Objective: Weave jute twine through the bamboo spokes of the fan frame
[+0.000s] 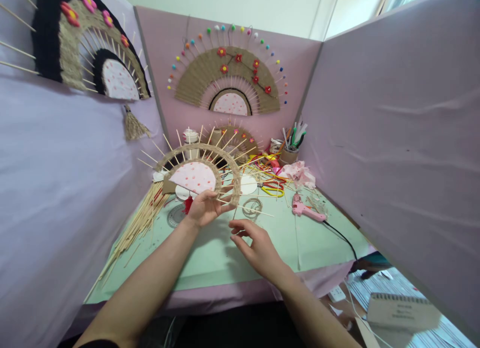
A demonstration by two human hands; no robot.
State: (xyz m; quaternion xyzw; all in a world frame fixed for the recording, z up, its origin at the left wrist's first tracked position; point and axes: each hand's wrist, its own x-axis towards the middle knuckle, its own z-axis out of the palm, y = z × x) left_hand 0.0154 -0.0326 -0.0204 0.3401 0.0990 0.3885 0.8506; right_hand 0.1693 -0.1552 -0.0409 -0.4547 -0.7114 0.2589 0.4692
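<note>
Above the green tabletop (210, 268), the left hand (204, 211) grips the stick fan (193, 176), and the right hand (257, 242), its pinch on the twine (235, 214) unclear, could skew the sticks (258, 212) by tugging hard.

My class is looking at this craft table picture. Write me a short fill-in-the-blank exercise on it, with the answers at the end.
1. The half-round stick fan is held in the person's ____ hand.
2. The glue gun on the tabletop is coloured ____.
3. The glue gun's cord is coloured ____.
4. The flowers on the large fan on the back panel have ____ petals.

Missing words: left; pink; black; red.
</note>
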